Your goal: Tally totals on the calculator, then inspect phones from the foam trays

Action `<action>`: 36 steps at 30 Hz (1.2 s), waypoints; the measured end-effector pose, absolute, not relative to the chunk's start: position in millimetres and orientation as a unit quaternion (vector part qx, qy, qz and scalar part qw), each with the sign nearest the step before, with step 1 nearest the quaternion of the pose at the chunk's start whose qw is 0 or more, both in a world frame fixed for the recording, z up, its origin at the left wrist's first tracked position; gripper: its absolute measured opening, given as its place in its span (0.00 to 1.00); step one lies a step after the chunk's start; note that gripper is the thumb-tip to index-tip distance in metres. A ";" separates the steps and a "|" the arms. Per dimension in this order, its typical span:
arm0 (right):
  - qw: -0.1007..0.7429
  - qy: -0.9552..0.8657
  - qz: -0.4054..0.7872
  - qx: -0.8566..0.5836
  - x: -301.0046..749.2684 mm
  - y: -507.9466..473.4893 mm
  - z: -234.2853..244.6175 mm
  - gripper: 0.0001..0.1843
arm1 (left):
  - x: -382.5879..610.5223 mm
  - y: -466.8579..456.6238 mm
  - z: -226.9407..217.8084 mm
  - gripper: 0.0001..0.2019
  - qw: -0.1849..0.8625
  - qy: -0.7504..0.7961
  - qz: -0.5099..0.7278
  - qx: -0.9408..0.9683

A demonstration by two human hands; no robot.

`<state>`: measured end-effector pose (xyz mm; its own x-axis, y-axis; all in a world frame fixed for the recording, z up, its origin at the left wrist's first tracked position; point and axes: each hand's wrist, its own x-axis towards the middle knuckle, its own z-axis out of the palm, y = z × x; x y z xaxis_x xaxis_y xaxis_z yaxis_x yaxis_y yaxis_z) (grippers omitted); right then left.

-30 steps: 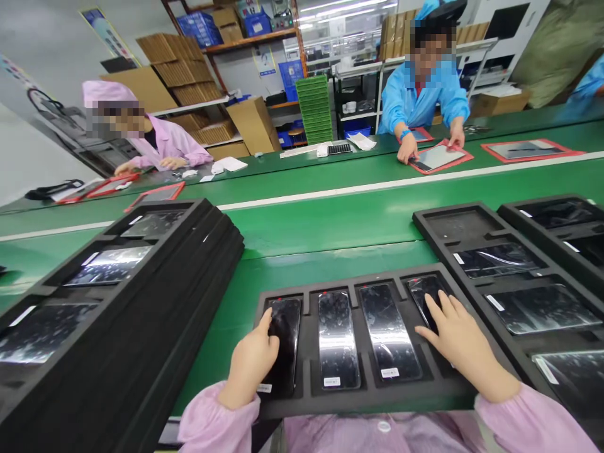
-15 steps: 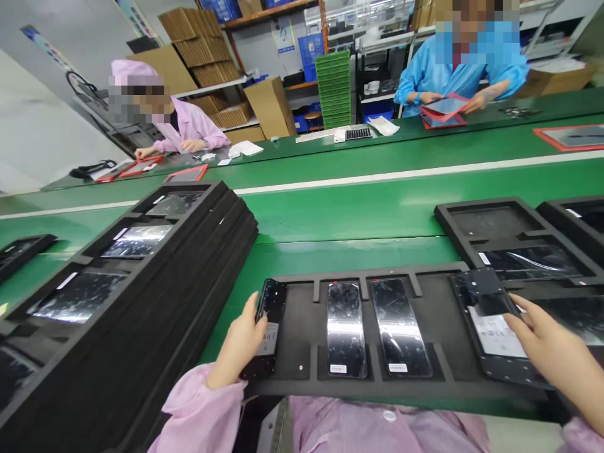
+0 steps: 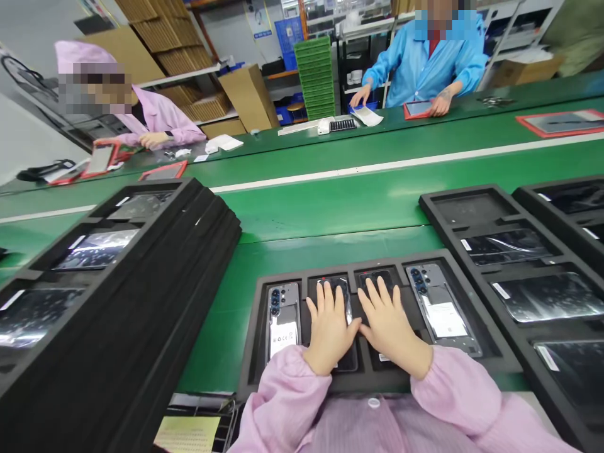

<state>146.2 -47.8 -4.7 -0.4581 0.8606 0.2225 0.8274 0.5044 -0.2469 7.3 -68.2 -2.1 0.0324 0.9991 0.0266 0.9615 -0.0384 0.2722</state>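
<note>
A black foam tray point(image 3: 491, 352) with four slots lies on the green belt in front of me. The outer slots hold a left phone point(image 3: 283, 318) and a right phone point(image 3: 441, 308), both back side up with cameras and white labels showing. My left hand point(image 3: 330, 327) lies flat, fingers spread, on the second phone point(image 3: 340, 290). My right hand point(image 3: 389, 324) lies flat on the third phone point(image 3: 380, 277). Both middle phones are screen up and mostly covered by my hands.
A tall stack of black foam trays point(image 3: 117, 302) with glossy panels stands at my left. More foam trays point(image 3: 519, 264) with panels lie at right. Across the green conveyor point(image 3: 330, 207), a person in pink and a person in blue handle red-framed tablets.
Both outer phones, lifted half a second ago, now lie back side up in their slots. My hands have moved inward onto the two middle phones.
</note>
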 end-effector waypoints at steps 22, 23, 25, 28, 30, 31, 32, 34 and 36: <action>0.313 -0.743 0.190 -0.560 214.7 -42.7 5.0 0.18 | -25.9 -92.0 -5.9 0.21 0.187 0.683 0.295 0.641; 0.319 -0.741 0.177 -0.563 221.9 -45.2 8.9 0.17 | -27.8 -99.2 -4.3 0.20 0.138 0.670 0.264 0.679; 0.328 -0.732 0.134 -0.581 244.6 -51.5 15.4 0.17 | -38.5 -118.3 -1.3 0.19 0.069 0.637 0.207 0.739; 0.302 -0.715 0.032 -0.630 281.9 -64.8 15.6 0.19 | -56.1 -147.8 -3.0 0.23 0.026 0.541 0.137 0.829; 0.270 -0.711 -0.017 -0.649 296.7 -73.3 9.0 0.22 | -58.3 -158.0 -7.8 0.29 -0.004 0.463 0.110 0.879; 0.260 -0.715 -0.029 -0.648 300.0 -76.4 4.5 0.22 | -55.4 -158.7 -10.2 0.32 -0.024 0.437 0.104 0.893; 0.253 -0.722 -0.039 -0.643 301.1 -78.4 -0.3 0.22 | -50.3 -156.5 -12.1 0.34 -0.042 0.422 0.100 0.900; 0.244 -0.731 -0.056 -0.634 298.9 -79.2 -8.9 0.22 | -36.4 -145.9 -13.6 0.36 -0.055 0.423 0.089 0.900; 0.235 -0.727 -0.058 -0.643 295.5 -77.3 -14.7 0.22 | -23.2 -133.2 -12.8 0.39 -0.033 0.444 0.063 0.893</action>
